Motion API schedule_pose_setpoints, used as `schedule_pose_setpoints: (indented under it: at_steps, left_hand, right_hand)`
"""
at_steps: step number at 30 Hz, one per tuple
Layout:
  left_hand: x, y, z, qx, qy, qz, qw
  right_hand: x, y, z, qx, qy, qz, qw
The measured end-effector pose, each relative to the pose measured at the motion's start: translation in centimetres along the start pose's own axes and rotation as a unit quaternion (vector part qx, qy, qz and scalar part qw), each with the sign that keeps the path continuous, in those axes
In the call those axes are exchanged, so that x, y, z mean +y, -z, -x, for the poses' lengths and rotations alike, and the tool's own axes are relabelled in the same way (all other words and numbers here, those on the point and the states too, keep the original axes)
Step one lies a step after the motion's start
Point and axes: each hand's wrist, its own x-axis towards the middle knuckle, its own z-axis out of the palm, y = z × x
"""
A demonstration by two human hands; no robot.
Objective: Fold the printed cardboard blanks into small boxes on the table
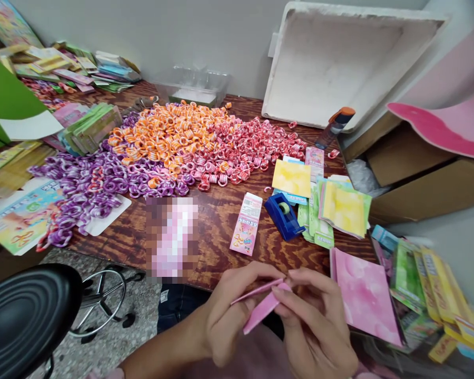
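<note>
Close to my body, my left hand [231, 305] and my right hand [316, 316] together grip a pink folded card box [263, 310]. The left fingers wrap its near side, while the right thumb and fingers pinch its upper end. What is inside the box, if anything, I cannot see. Just beyond my hands a flat pink printed box [247, 223] lies on the wooden table [209, 231]. Right of that stands a blue tape dispenser [284, 216]. A stack of pink cards [365, 295] rests beside my right hand.
Heaped rings in purple [110, 173], orange [174, 131] and red [253, 142] cover the table's back half. Yellow cards [292, 178] and green boxes [318, 226] lie at right. A bottle [334, 129] stands near a white foam lid [347, 63]. A black stool [27, 316] is at left.
</note>
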Motion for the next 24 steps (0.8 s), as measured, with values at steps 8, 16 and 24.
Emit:
schedule_pose_setpoints:
  at_steps: [8, 16, 24]
  left_hand:
    - [0.6, -0.5, 1.0, 0.009, 0.044, -0.011, 0.999]
    - [0.8, -1.2, 0.5, 0.018, -0.060, -0.004, 0.998]
    - [-0.5, -1.4, 2.2, 0.109, 0.008, 0.043, 0.993]
  right_hand:
    - [0.2, 0.4, -0.1, 0.033, 0.084, 0.012, 0.996]
    - [0.4, 1.1, -0.9, -0.071, 0.097, -0.034, 0.992]
    - [0.1, 2.1, -0.5, -0.089, 0.090, -0.032, 0.992]
